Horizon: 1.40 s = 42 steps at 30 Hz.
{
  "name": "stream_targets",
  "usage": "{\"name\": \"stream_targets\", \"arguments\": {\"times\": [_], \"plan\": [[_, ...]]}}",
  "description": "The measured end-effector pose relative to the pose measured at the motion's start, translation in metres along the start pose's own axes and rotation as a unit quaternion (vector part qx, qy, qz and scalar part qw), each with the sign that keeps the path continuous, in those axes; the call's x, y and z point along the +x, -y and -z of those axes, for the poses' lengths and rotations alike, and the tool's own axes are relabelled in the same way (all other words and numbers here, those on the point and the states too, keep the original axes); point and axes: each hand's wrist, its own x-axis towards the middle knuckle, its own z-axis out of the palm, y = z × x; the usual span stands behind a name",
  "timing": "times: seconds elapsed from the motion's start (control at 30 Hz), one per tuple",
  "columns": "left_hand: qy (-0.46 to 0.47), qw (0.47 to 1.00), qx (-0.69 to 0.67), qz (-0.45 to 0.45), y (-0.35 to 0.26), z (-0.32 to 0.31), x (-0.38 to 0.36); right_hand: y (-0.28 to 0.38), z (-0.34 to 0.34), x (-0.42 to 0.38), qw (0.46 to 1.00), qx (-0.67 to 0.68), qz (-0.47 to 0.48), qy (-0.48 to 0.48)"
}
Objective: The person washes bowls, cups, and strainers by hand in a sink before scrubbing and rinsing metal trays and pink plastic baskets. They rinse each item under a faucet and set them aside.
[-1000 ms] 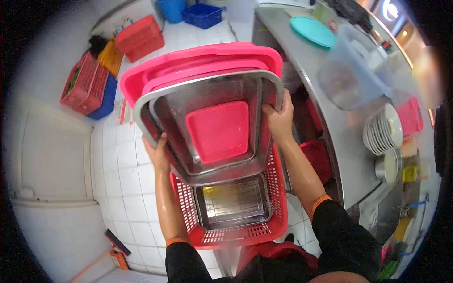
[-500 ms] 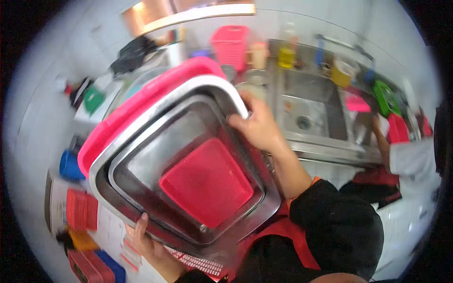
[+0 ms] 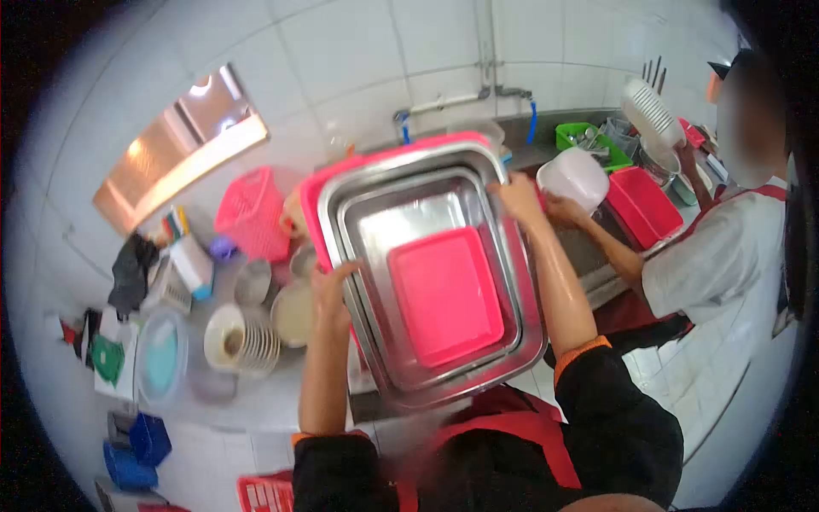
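In front of me I hold a nested stack of basins, tilted so that I look into it. A pink basin [image 3: 313,209] lies outermost, its rim showing at the top and left. Inside it sit a large steel basin [image 3: 531,320] and a smaller steel basin [image 3: 375,224], with a small pink tray [image 3: 448,294] on the bottom. My left hand [image 3: 334,286] is closed on the stack's left rim, thumb over the edge. At the upper right rim, my right hand [image 3: 516,198] grips the same stack. The fingers beneath the rims are hidden.
To the right, a co-worker [image 3: 717,256] holds a white basin [image 3: 573,181] and a white ribbed container [image 3: 653,111] by the sink. A pink bin [image 3: 653,209] and a green basket [image 3: 621,157] stand there. Counter left: pink basket [image 3: 254,213], stacked bowls [image 3: 247,341], pots.
My view has swung right. The stack has turned more upright and my left hand has risen along its left side. Both hands still grip it. The co-worker now shows more fully.
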Motion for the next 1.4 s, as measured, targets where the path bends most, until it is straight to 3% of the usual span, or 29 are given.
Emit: {"name": "stream_targets", "arguments": {"times": [0.07,0.13,0.2,0.27,0.37,0.47,0.6,0.67,0.73,0.77,0.8,0.83,0.9,0.97,1.0,1.03,1.07,1.1,1.13,1.17,1.2,1.23,1.3,1.33,1.37,1.4], "plan": [[0.024,0.999,-0.018,0.031,0.017,-0.005,0.043,-0.016,-0.021,0.032,0.999,-0.008,-0.011,-0.035],[0.026,0.996,-0.036,0.084,0.039,-0.021,0.099,-0.016,-0.019,0.070,0.997,-0.040,-0.058,0.023],[0.106,0.976,-0.046,0.183,0.067,-0.023,0.148,-0.031,-0.032,0.106,0.994,-0.061,-0.058,0.065],[0.081,0.979,-0.024,0.186,0.108,-0.018,0.181,-0.062,-0.059,0.130,0.991,-0.069,-0.090,0.068],[0.016,0.986,0.041,0.160,0.136,-0.024,0.198,-0.149,-0.122,0.168,0.991,-0.059,-0.063,0.100],[-0.054,0.971,0.035,0.231,0.146,-0.029,0.203,-0.165,-0.151,0.170,0.983,-0.089,-0.120,0.107],[0.013,0.940,0.034,0.339,0.192,0.004,0.228,-0.173,-0.173,0.165,0.962,-0.158,-0.155,0.162],[-0.022,0.955,0.036,0.295,0.204,-0.001,0.228,-0.184,-0.183,0.162,0.945,-0.195,-0.175,0.193],[-0.009,0.947,0.060,0.315,0.232,0.012,0.237,-0.207,-0.188,0.156,0.922,-0.240,-0.198,0.230],[0.002,0.942,0.083,0.324,0.232,0.007,0.232,-0.227,-0.193,0.154,0.889,-0.299,-0.109,0.331],[-0.083,0.948,0.124,0.281,0.234,-0.004,0.224,-0.245,-0.197,0.152,0.836,-0.346,-0.015,0.425],[-0.084,0.946,0.120,0.289,0.243,-0.001,0.228,-0.247,-0.200,0.149,0.831,-0.351,-0.018,0.431],[-0.073,0.952,0.051,0.294,0.268,0.018,0.245,-0.243,-0.210,0.145,0.903,-0.263,-0.141,0.310],[-0.050,0.961,0.041,0.268,0.277,0.015,0.246,-0.256,-0.216,0.146,0.896,-0.246,-0.195,0.315],[-0.048,0.968,0.193,0.155,0.282,0.013,0.241,-0.263,-0.219,0.144,0.885,-0.224,-0.251,0.321],[-0.044,0.939,0.338,0.037,0.275,0.004,0.234,-0.282,-0.222,0.144,0.897,-0.243,-0.158,0.333],[-0.045,0.939,0.338,0.042,0.261,-0.013,0.228,-0.299,-0.225,0.148,0.902,-0.258,-0.062,0.341],[0.011,0.862,0.503,-0.067,0.246,-0.035,0.216,-0.214,-0.188,0.161,0.922,-0.204,0.017,0.329],[0.068,0.745,0.641,-0.173,0.243,-0.051,0.206,-0.180,-0.175,0.183,0.895,-0.274,0.085,0.340],[0.064,0.752,0.635,-0.162,0.268,-0.057,0.198,-0.085,-0.124,0.223,0.948,-0.087,-0.099,0.291],[0.092,0.772,0.629,-0.007,0.301,-0.055,0.194,-0.075,-0.110,0.248,0.980,-0.036,-0.021,0.192],[0.120,0.773,0.607,0.143,0.329,-0.052,0.194,-0.086,-0.107,0.285,0.985,-0.116,0.018,0.130],[0.097,0.785,0.606,0.077,0.361,-0.041,0.187,-0.118,-0.108,0.342,0.977,-0.199,0.062,0.051],[0.068,0.794,0.604,0.018,0.374,-0.038,0.186,-0.150,-0.119,0.359,0.928,-0.308,0.085,0.193],[0.069,0.799,0.598,0.007,0.385,-0.033,0.188,-0.181,-0.128,0.371,0.846,-0.406,0.102,0.330],[0.041,0.888,0.457,0.010,0.392,-0.022,0.192,-0.215,-0.134,0.376,0.860,-0.317,-0.034,0.399]]}}
